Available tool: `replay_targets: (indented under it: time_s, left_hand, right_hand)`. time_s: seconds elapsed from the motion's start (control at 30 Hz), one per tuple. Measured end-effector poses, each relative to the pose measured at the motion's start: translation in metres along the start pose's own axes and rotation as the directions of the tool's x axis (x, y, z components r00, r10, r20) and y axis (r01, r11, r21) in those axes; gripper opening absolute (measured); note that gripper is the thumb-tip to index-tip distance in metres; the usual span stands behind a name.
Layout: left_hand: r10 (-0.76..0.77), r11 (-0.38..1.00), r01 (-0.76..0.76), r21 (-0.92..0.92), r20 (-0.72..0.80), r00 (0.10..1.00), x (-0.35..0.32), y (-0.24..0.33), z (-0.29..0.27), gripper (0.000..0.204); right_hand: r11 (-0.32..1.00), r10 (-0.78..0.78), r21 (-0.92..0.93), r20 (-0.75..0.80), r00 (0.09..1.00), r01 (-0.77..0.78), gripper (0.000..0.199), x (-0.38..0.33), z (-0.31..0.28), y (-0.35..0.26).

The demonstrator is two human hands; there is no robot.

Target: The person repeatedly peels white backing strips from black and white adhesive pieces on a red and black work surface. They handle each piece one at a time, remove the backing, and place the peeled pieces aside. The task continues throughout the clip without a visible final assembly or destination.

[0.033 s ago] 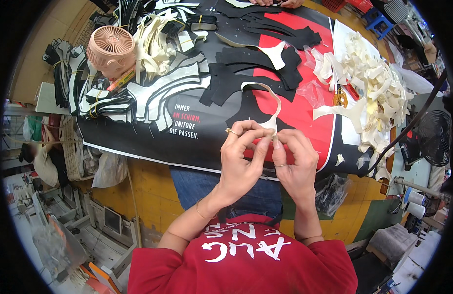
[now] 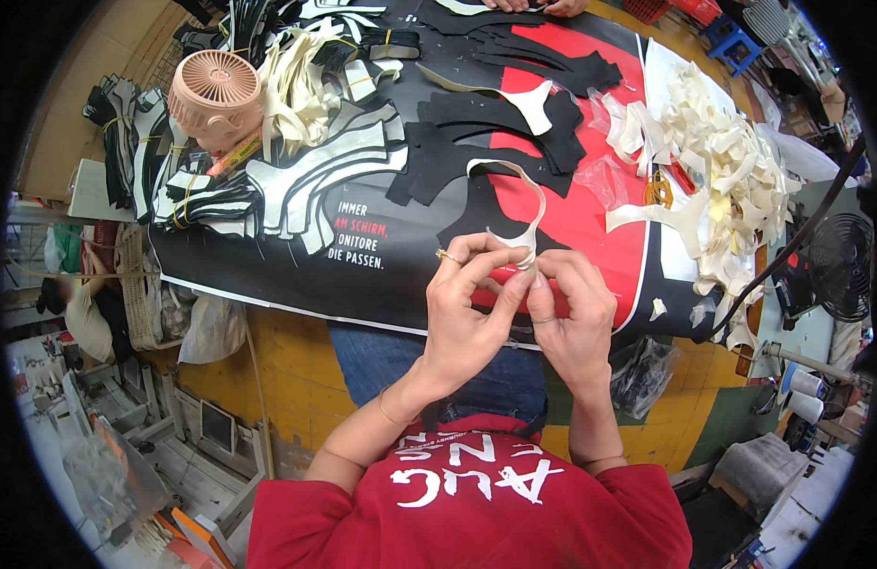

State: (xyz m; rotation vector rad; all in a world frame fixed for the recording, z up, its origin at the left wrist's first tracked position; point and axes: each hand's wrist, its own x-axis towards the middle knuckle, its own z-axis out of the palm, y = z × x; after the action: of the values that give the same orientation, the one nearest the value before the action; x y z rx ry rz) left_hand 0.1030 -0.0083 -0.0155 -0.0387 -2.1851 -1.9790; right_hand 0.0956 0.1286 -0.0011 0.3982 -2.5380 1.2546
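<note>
Close to the table's front edge, my left hand (image 2: pixel 472 299) pinches the end of a cream fabric piece (image 2: pixel 531 237) between thumb and fingers. My right hand (image 2: pixel 576 308) meets it there, thumb and forefinger closed at the same end. The small part in the fingertips is partly hidden. From the hands the strip curves up and away over black cut fabric pieces (image 2: pixel 495 180). Another cream piece (image 2: pixel 529 102) lies farther off on the black stack.
A big heap of cream fabric pieces (image 2: pixel 728 190) covers the right side. White-and-black layered pieces (image 2: pixel 306 175), tied bundles (image 2: pixel 121 133) and a pink fan (image 2: pixel 214 100) occupy the left. Another person's hands (image 2: pixel 533 6) rest at the far edge. A dark cable (image 2: pixel 789 248) crosses the right side.
At my fingertips the fabric's end has shifted slightly, and a little more of its edge shows. Both hands stay in nearly the same place.
</note>
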Motion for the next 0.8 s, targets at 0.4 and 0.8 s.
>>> replay_targets:
  time_s: [0.4, 0.8]
  left_hand:
    - [-0.246, 0.881, 0.130, -0.455, -0.205, 0.947, 0.020, -0.016, -0.064, 0.018]
    - [-0.094, 0.922, -0.140, -0.361, -0.560, 0.823, 0.007, 0.012, -0.125, 0.019]
  right_hand:
    - [0.996, 0.076, -0.046, -0.020, 0.997, -0.077, 0.010, 0.008, -0.049, 0.036]
    - [0.583, 0.134, -0.708, -0.401, 0.906, -0.400, 0.051, 0.017, -0.114, 0.121]
